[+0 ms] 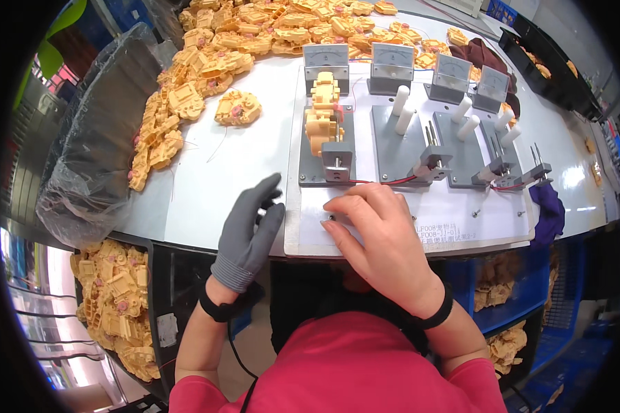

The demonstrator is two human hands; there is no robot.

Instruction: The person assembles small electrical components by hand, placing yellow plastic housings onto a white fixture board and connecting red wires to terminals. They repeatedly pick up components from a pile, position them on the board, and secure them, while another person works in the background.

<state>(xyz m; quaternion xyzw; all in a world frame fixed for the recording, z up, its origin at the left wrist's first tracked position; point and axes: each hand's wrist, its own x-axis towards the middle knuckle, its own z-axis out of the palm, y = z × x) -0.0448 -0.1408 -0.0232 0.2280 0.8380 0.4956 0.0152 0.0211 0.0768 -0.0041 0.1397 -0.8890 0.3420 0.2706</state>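
Observation:
My left hand, in a grey glove, hovers by the left edge of the white board. Its thumb and fingers are apart, and I see nothing between them. Over the front of the board is my bare right hand, its thumb and forefinger parted on either side of a small metal toggle switch; whether they touch it I cannot tell. Beyond both hands, a yellow plastic housing stands upright on the leftmost grey fixture. Behind it is an analog meter.
Rightward stand more grey fixtures with white posts and metal pins. Loose yellow housings heap along the far left; a single housing lies apart. A plastic-lined bin borders the table's left. A purple cloth hangs at right.

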